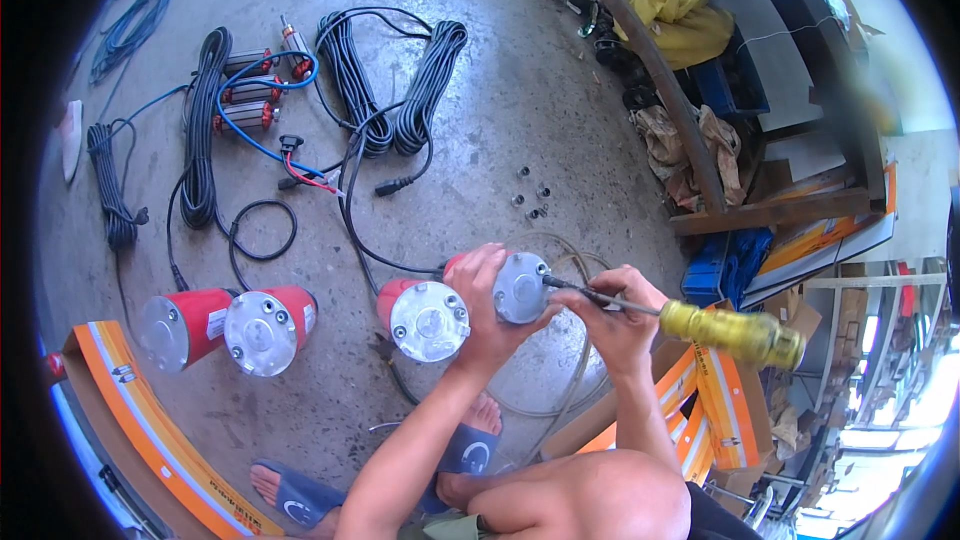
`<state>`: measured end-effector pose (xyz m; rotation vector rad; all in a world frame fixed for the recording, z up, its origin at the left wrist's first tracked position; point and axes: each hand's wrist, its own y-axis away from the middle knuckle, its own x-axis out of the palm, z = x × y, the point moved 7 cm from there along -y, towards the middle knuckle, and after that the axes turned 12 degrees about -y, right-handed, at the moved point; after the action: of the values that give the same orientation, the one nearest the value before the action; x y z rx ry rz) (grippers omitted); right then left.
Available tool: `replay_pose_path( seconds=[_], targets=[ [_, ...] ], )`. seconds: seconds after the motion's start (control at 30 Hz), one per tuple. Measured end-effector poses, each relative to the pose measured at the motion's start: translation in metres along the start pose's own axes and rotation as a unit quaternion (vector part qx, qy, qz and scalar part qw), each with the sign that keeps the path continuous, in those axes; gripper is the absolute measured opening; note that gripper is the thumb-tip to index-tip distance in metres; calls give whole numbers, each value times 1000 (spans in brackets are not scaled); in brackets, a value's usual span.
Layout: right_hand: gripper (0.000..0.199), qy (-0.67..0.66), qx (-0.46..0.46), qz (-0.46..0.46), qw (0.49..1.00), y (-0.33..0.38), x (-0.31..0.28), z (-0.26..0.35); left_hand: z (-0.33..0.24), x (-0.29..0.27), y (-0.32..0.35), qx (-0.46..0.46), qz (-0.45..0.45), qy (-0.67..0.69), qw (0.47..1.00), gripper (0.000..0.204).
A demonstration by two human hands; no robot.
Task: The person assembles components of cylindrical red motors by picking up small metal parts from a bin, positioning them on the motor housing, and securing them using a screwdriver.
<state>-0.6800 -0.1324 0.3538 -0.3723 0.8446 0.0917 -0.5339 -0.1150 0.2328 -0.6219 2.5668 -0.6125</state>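
My left hand [487, 312] is wrapped round a red cylindrical motor with a grey metal end cap [521, 288], its thumb reaching under the cap. In my right hand [622, 320] is a long screwdriver [733, 334], gripped by its shaft; the yellow handle sticks out to the right. The dark tip of the shaft meets the right edge of the cap, by a hole there. Just left of my left hand stands a second red motor [428, 321] with a similar cap. Two more red motors, one [263, 333] in front of the other [180, 330], lie further left.
Small metal parts [532, 202] are scattered on the concrete floor. Coiled black cables [355, 80], several motor armatures [247, 90] and a blue cable loop [225, 105] lie beyond. Orange cartons [160, 420] flank me. A wooden rack [650, 50] with a yellow sack stands at the right.
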Motion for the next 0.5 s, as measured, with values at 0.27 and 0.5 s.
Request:
replay_pose_path(
  seconds=[0.27, 0.5],
  targets=[
    [29, -143, -16, 10, 989, -5, 7, 3, 2, -1, 0, 0, 11, 5, 1000, 96],
    [24, -209, 63, -30, 975, -4, 5, 4, 0, -2, -1, 3, 19, 0, 1000, 96]
  ],
)
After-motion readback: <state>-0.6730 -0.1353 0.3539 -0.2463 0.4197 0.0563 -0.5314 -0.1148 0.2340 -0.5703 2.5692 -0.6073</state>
